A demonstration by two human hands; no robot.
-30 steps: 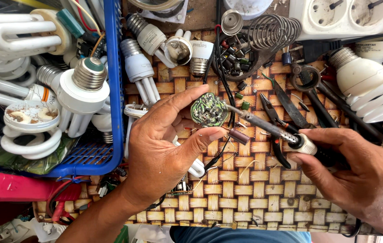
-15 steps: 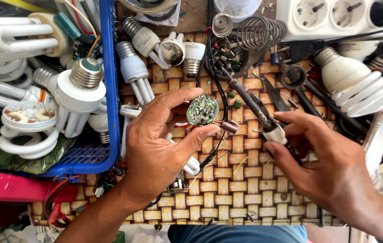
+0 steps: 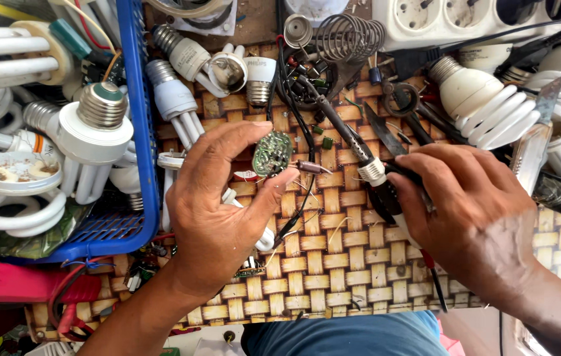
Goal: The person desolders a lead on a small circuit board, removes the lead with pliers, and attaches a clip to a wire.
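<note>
Green circuit board (image 3: pixel 272 153) pinched in left hand (image 3: pixel 218 211), palm down; right hand (image 3: pixel 471 211) grips soldering iron (image 3: pixel 353 148).

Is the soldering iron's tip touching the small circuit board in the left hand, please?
No: the soldering iron in the right hand points up and away from the circuit board pinched in the left hand.

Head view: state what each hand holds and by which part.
Left hand pinches the small round green circuit board by its rim. Right hand grips the black-handled soldering iron by its handle.
</note>
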